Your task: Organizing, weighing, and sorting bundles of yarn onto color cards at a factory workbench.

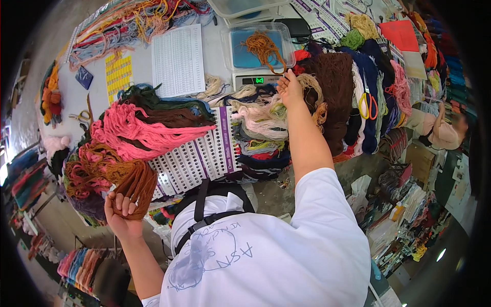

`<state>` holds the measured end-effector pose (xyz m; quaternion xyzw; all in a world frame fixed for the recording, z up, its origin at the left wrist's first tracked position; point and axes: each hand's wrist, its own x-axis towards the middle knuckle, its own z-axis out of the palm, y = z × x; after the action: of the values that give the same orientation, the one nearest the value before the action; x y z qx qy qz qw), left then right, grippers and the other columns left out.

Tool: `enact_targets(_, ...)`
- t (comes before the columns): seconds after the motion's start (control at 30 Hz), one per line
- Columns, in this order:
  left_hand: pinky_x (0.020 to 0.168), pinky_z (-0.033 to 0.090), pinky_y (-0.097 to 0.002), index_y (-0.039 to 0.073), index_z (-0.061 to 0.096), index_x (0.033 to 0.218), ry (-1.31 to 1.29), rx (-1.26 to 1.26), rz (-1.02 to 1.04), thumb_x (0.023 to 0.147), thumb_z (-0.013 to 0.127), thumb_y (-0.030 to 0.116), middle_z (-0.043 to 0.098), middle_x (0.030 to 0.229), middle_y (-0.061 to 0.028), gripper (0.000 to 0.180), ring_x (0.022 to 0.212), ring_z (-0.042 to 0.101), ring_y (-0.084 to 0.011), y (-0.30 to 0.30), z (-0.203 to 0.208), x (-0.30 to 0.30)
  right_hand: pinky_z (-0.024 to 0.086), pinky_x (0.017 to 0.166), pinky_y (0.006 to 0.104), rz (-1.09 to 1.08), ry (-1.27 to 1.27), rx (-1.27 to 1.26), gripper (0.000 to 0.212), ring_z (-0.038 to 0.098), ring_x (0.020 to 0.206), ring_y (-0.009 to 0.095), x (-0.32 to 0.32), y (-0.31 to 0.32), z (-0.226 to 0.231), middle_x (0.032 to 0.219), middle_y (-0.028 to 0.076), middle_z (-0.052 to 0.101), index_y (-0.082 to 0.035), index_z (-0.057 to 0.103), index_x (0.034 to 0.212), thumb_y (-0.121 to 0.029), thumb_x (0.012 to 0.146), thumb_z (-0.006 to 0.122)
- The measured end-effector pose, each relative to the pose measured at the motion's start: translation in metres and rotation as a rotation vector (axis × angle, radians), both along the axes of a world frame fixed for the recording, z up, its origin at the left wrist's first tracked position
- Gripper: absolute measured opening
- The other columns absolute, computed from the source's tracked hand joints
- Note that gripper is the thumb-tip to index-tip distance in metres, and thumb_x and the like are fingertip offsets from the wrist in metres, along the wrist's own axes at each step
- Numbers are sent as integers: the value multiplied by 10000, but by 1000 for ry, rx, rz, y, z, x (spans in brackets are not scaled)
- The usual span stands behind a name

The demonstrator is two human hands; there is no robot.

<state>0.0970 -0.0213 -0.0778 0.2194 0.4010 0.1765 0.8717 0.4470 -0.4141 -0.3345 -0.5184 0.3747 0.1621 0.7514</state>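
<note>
My left hand (pixel 123 209) is closed round the lower end of a brown skein of yarn (pixel 138 184) at the table's near left edge. My right hand (pixel 290 89) reaches forward to a digital scale (pixel 245 81), its fingers pinched on a strand of orange-brown yarn (pixel 262 49). That yarn lies loosely heaped in a clear plastic tub (pixel 226 50) on the scale, and one end hangs over the tub's front rim. Between my hands lie a bright pink skein (pixel 148 130) and a white card with rows of holes (pixel 192 161).
A printed sheet (pixel 178 60) and a yellow label sheet (pixel 118 74) lie behind the skeins. Dark scissors (pixel 81 116) rest at left, yellow-and-red-handled scissors (pixel 367 105) on the skeins at right. A dark brown skein (pixel 331 97) drapes over the near edge. Another person (pixel 442 128) is at far right.
</note>
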Motion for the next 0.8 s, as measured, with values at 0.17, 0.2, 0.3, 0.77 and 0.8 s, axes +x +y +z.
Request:
enact_targets(0.17,479,323,-240,59,490,907,31,19,37,973,376,215,337,638,2,204,509,324,-93,0,-2,-7,443,690,334,-13,31,-26,461,533,801,162,2,11,6,980,63,538,-70,487,1200,-375,872,593)
enact_targets(0.2,473,333,-239,59,496,903,48,29,49,969,380,215,341,637,3,205,503,332,-94,0,-2,-9,440,690,339,-2,23,-24,450,531,798,164,3,12,4,973,65,538,-74,497,1181,-380,868,597)
enact_targets(0.3,473,335,-237,62,493,904,50,26,52,968,384,216,342,637,5,200,506,331,-93,0,-3,-14,433,694,356,4,9,-18,429,527,788,170,6,11,-2,953,69,539,-81,518,1140,-391,857,610)
enact_targets(0.77,562,341,-245,62,505,968,-187,-21,-34,959,393,227,374,734,-8,200,594,364,-98,11,-1,-42,419,643,312,26,-570,-508,165,543,675,121,8,20,46,707,38,563,-26,584,942,-161,874,520)
enact_targets(0.8,575,341,-252,64,509,987,-220,-47,-44,954,403,239,375,749,-4,207,606,363,-97,8,0,-39,417,605,303,5,-684,-581,163,530,620,117,3,31,63,651,34,543,-13,576,913,-154,871,508)
